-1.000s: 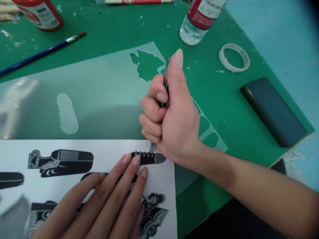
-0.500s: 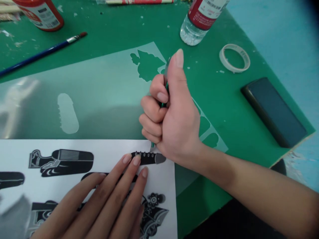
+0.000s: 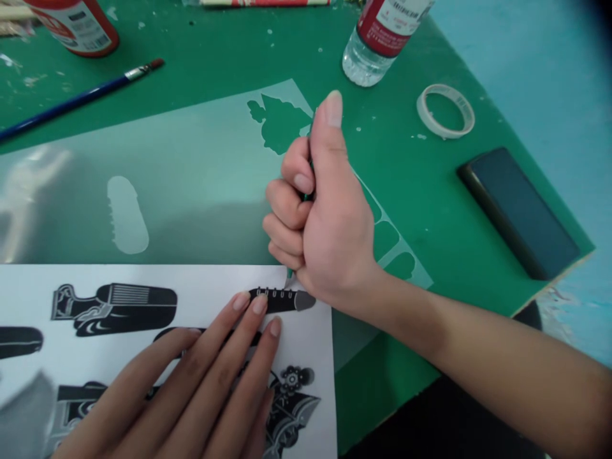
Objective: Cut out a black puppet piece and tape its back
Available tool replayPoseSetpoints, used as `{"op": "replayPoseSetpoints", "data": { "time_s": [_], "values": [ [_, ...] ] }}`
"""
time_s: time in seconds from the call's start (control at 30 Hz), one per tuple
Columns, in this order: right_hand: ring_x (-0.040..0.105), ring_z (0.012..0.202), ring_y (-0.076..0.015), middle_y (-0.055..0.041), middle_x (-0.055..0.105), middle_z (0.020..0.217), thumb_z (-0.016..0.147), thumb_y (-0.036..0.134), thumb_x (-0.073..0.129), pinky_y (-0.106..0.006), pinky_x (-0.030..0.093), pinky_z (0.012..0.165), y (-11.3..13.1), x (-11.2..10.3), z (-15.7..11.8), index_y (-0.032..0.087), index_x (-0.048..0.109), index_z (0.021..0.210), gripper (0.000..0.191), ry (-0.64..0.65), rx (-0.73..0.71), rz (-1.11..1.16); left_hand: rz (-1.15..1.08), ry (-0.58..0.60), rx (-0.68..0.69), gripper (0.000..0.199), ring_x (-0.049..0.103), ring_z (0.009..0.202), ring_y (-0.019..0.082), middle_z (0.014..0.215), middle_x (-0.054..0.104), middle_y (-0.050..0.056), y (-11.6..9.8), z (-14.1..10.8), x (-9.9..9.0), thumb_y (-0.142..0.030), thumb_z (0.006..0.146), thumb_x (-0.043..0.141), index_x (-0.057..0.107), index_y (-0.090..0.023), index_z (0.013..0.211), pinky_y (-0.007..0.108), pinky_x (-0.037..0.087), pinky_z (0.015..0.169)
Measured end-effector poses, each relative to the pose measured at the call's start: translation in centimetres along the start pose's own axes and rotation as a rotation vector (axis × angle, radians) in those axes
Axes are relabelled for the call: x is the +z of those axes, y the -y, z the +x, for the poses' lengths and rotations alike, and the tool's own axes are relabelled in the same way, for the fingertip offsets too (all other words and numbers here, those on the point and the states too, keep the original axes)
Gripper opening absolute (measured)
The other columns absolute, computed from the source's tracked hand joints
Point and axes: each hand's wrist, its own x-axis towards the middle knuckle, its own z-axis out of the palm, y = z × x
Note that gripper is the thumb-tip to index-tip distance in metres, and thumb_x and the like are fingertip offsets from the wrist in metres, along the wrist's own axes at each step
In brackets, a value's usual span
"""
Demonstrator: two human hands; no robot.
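Observation:
A white printed sheet (image 3: 210, 275) with black patterned shapes lies at the lower left. My left hand (image 3: 205, 382) rests flat on it, fingers outstretched, fingertips beside a small black shape with a grey end (image 3: 282, 301). My right hand (image 3: 325, 204) is a fist with the thumb raised, wrapped round a slim green-handled craft knife (image 3: 289, 276). The knife's pointed metal tip meets the paper just above that shape's looped edge. Most of the handle is hidden by my fingers. Behind the paper lies a translucent plastic sheet (image 3: 201, 153) with cut-out openings.
A pale cut-out piece (image 3: 128, 215) lies on the plastic. A blue paintbrush (image 3: 81, 101) and red bottle (image 3: 79, 25) are at the upper left. A water bottle (image 3: 382, 38), tape roll (image 3: 444, 111) and dark phone-like block (image 3: 519, 210) stand right, near the green table's (image 3: 478, 280) edge.
The whole view has shifted slightly. My right hand has moved a little to the left and tilted, still gripping the craft knife. My left hand stays on the paper.

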Motion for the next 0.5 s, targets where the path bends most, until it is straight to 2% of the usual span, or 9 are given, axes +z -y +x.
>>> {"op": "replayPoseSetpoints", "data": {
  "time_s": [0.17, 0.27, 0.5],
  "values": [
    [0.009, 0.044, -0.0114, 0.008, 0.011, 0.059, 0.107, 0.058, 0.052, -0.026, 0.012, 0.037, 0.0, 0.3, 0.0, 0.024, 0.024, 0.07, 0.057, -0.052, 0.018, -0.031, -0.005, -0.011, 0.004, 0.053, 0.051, 0.148, 0.033, 0.152, 0.061, 0.011, 0.0, 0.0, 0.0, -0.047, 0.1, 0.056, 0.065, -0.015, 0.14, 0.047, 0.029, 0.133],
    [0.008, 0.044, -0.0104, 0.0087, 0.011, 0.058, 0.106, 0.058, 0.054, -0.025, 0.01, 0.036, 0.0, 0.2, 0.1, 0.024, 0.026, 0.07, 0.057, -0.039, 0.017, 0.005, 0.005, -0.012, -0.001, 0.054, 0.051, 0.149, 0.033, 0.153, 0.061, 0.011, 0.0, -0.1, 0.1, -0.049, 0.099, 0.056, 0.065, -0.015, 0.141, 0.046, 0.029, 0.133],
    [0.004, 0.044, -0.01, 0.0094, 0.012, 0.058, 0.108, 0.058, 0.049, -0.022, 0.014, 0.035, 0.4, -1.0, 0.0, 0.025, 0.027, 0.07, 0.055, -0.004, 0.027, 0.028, 0.007, -0.015, -0.017, 0.055, 0.053, 0.147, 0.033, 0.152, 0.062, 0.01, -0.1, -0.3, 0.2, -0.05, 0.1, 0.054, 0.063, -0.016, 0.143, 0.049, 0.031, 0.132]
  ]
}}
